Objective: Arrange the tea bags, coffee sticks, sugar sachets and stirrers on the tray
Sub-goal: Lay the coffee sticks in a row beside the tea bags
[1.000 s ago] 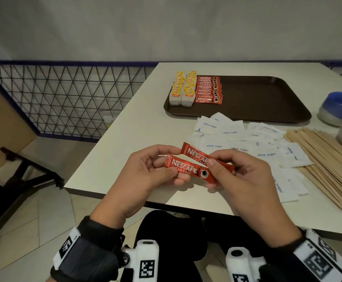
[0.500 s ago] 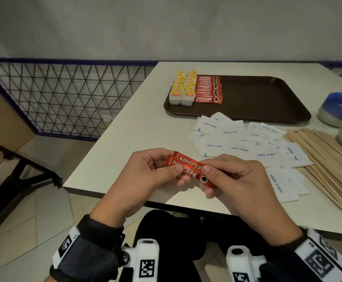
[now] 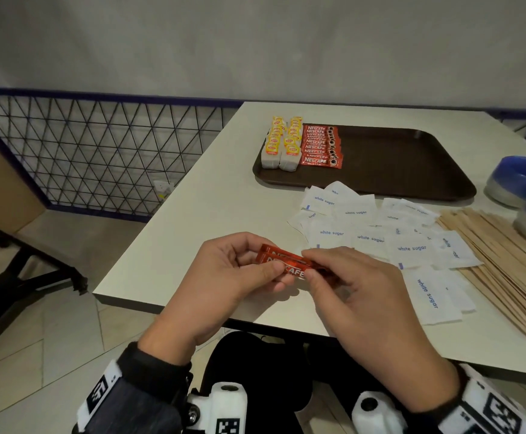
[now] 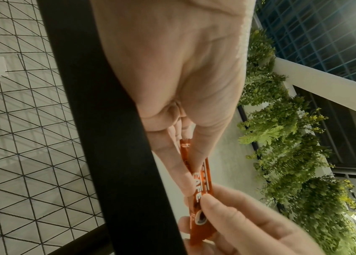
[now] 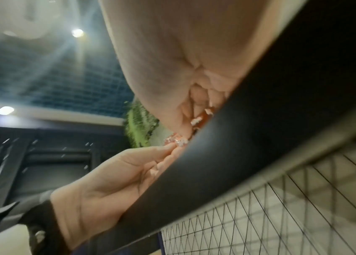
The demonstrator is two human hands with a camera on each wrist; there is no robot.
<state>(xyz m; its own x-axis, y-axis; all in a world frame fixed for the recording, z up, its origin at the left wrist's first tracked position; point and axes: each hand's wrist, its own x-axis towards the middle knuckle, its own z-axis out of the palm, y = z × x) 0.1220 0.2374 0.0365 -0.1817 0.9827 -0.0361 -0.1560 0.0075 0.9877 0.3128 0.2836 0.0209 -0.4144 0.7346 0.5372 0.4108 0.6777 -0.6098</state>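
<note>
Two red coffee sticks point(image 3: 288, 265) point(image 4: 197, 186) lie stacked together above the table's near edge. My left hand point(image 3: 249, 264) pinches their left end and my right hand point(image 3: 324, 270) pinches their right end. The brown tray point(image 3: 412, 170) sits at the back of the table. On its left end stand two rows of yellow-tagged tea bags point(image 3: 282, 145) and a column of red coffee sticks point(image 3: 319, 147). White sugar sachets point(image 3: 380, 236) lie scattered in front of the tray. Wooden stirrers point(image 3: 506, 261) lie in a heap at the right.
Two blue-and-white bowls point(image 3: 525, 189) stand at the right table edge beside the tray. A wire mesh fence point(image 3: 98, 158) runs along the floor left of the table. The table's near edge point(image 3: 192, 311) lies just under my hands.
The two coffee sticks were fanned apart a second ago; my hands have slid them together into one aligned stack. My hands stay in about the same place.
</note>
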